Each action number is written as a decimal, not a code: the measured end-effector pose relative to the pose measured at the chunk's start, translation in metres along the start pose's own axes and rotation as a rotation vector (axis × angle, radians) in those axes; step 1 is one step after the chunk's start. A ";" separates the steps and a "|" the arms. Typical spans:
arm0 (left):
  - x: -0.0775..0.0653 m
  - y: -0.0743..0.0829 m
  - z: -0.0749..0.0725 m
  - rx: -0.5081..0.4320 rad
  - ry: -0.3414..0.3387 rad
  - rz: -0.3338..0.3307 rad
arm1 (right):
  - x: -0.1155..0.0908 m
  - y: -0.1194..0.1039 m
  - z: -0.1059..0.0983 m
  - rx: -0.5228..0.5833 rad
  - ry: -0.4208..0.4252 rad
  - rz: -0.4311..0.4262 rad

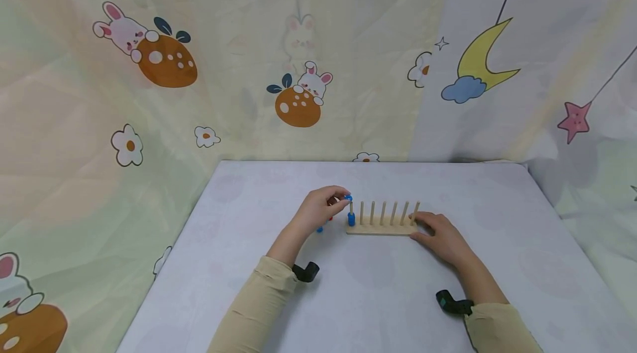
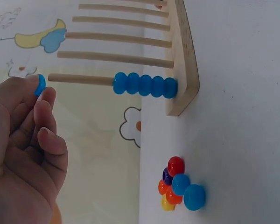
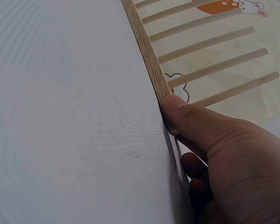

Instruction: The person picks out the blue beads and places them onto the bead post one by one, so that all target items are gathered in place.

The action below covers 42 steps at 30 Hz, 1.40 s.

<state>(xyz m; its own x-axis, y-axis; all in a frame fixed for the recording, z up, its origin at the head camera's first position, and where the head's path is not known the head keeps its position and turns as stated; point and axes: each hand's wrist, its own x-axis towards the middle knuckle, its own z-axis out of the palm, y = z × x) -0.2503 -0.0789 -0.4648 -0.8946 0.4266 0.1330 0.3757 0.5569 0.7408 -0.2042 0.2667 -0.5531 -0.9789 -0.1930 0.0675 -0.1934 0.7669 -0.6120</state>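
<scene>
A wooden peg board (image 1: 380, 229) with a row of upright pegs stands on the table. Several blue beads (image 2: 144, 85) are stacked on its leftmost peg, down at the base. My left hand (image 1: 319, 207) pinches one more blue bead (image 2: 40, 85) between thumb and forefinger, right at the tip of that peg. At the other end of the board, my right hand (image 1: 442, 237) grips the base, its thumb (image 3: 175, 103) against the front edge. The other pegs in view bear no beads.
Loose beads lie in a small cluster on the table left of the board, among them a red bead (image 2: 176, 165), a yellow bead (image 2: 167, 202) and a blue bead (image 2: 194, 197). In the head view my left hand partly hides them. A printed cloth (image 1: 239, 65) hangs behind the table.
</scene>
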 end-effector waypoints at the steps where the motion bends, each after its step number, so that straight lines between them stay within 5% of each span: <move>1: 0.000 0.000 0.001 0.001 -0.002 0.000 | 0.000 0.000 0.000 0.001 0.000 0.000; 42: -0.001 -0.020 0.025 0.120 -0.042 0.005 | -0.001 -0.005 -0.001 -0.002 0.011 0.006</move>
<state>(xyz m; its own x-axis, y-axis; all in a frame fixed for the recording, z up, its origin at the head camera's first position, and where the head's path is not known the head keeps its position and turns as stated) -0.2509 -0.0729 -0.4961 -0.8828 0.4573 0.1071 0.4084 0.6350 0.6557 -0.2025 0.2635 -0.5499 -0.9806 -0.1819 0.0727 -0.1880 0.7692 -0.6107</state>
